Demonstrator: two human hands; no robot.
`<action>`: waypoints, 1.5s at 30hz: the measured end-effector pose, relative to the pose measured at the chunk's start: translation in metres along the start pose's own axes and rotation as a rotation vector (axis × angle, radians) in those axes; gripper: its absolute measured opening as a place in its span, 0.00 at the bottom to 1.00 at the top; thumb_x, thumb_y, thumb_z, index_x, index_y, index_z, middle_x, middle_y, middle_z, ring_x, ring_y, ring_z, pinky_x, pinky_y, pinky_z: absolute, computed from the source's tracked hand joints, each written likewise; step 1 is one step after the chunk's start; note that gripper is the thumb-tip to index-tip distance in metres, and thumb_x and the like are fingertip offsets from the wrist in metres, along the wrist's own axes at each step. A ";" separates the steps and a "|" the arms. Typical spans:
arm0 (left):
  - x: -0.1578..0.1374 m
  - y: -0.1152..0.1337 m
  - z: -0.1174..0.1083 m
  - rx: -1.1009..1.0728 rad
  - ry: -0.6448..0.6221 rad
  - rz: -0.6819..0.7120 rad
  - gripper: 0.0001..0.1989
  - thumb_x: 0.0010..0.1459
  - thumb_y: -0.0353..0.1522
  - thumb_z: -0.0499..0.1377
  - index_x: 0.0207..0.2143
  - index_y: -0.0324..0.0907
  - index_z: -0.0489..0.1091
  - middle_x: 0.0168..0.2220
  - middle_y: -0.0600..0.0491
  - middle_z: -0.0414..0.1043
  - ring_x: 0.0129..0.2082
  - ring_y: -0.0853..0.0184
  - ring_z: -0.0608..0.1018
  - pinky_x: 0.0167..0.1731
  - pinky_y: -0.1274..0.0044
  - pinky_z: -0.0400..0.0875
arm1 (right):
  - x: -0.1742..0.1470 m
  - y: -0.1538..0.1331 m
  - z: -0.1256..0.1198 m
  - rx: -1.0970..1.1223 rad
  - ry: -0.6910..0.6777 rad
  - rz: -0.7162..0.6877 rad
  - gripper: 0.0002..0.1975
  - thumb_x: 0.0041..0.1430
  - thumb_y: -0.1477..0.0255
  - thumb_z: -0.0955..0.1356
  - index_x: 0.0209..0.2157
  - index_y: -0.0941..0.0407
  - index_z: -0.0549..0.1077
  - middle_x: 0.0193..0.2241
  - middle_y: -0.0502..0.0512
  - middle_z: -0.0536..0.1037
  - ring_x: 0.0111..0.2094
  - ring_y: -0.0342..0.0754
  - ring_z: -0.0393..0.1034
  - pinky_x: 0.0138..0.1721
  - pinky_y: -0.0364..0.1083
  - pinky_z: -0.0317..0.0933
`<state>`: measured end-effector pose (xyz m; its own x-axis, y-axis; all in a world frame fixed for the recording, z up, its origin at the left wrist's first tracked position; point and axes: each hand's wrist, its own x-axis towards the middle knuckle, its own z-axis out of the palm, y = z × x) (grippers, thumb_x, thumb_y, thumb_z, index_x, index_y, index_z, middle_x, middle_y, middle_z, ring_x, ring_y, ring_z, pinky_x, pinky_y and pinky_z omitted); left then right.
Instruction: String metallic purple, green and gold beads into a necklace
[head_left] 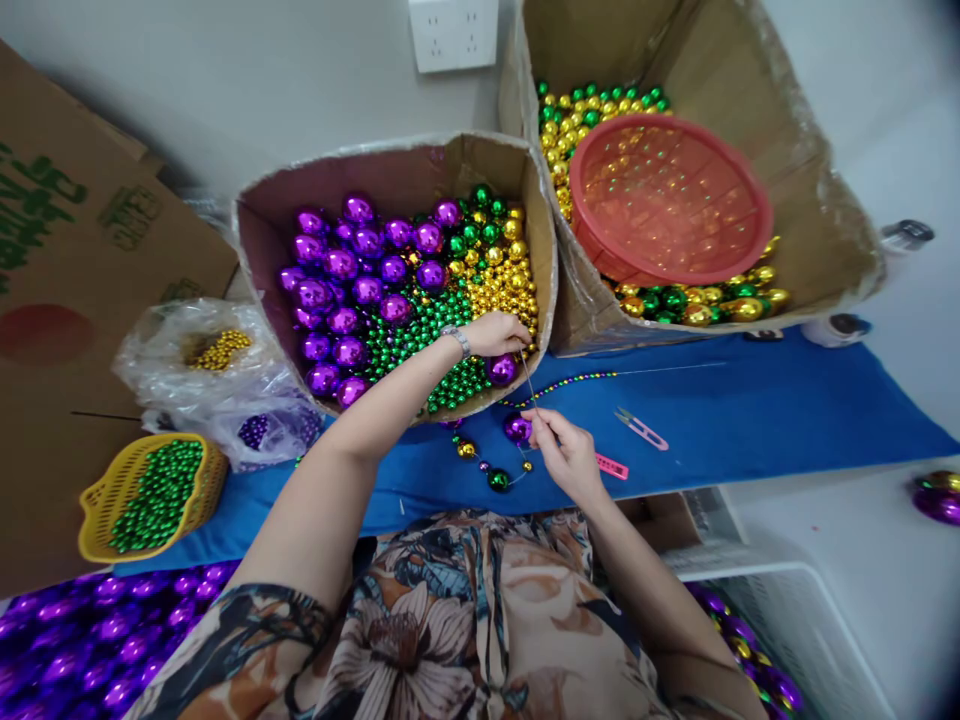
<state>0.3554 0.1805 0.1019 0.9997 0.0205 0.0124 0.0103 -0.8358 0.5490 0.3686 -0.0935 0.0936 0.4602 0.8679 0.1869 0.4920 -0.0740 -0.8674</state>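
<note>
A carton (112,270) at far left bore green print, too skewed to read surely. The strand (498,481) lay on the counter (750,400), probably limp, light and slick, best taken by thread (529,378). The left hand (499,334) bunched its fingertips by gold beads (502,285), hold unclear; the right hand (562,452) pinched thread tightly.
</note>
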 end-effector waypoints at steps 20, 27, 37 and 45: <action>-0.103 0.057 0.024 -1.559 0.738 -0.377 0.15 0.53 0.34 0.67 0.43 0.41 0.73 0.39 0.52 0.77 0.39 0.65 0.81 0.49 0.66 0.75 | -0.005 0.008 0.013 -0.235 0.032 -0.223 0.12 0.67 0.72 0.62 0.46 0.56 0.75 0.39 0.55 0.82 0.36 0.44 0.78 0.41 0.42 0.70; -0.110 0.061 0.024 -1.468 0.768 -0.364 0.16 0.51 0.36 0.68 0.43 0.42 0.74 0.40 0.52 0.76 0.39 0.67 0.80 0.44 0.69 0.76 | -0.007 0.016 0.013 -0.330 0.021 -0.257 0.11 0.66 0.73 0.62 0.45 0.56 0.75 0.37 0.54 0.82 0.35 0.45 0.78 0.39 0.42 0.69; -0.116 0.074 0.043 -1.116 0.816 -0.250 0.25 0.46 0.33 0.71 0.48 0.43 0.72 0.46 0.49 0.76 0.47 0.65 0.77 0.46 0.73 0.74 | -0.005 0.017 0.015 -0.326 0.010 -0.273 0.12 0.67 0.73 0.62 0.46 0.56 0.75 0.39 0.55 0.82 0.37 0.45 0.78 0.41 0.42 0.69; -0.122 0.081 0.049 -1.174 0.856 -0.324 0.28 0.44 0.32 0.73 0.48 0.43 0.70 0.44 0.49 0.75 0.46 0.65 0.77 0.43 0.74 0.74 | -0.007 0.020 0.015 -0.348 0.005 -0.314 0.11 0.66 0.74 0.63 0.45 0.56 0.75 0.38 0.55 0.82 0.37 0.47 0.78 0.40 0.44 0.70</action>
<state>0.2357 0.0831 0.1041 0.6369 0.7709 0.0077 -0.2147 0.1677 0.9622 0.3643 -0.0941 0.0680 0.2528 0.8724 0.4183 0.8264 0.0302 -0.5623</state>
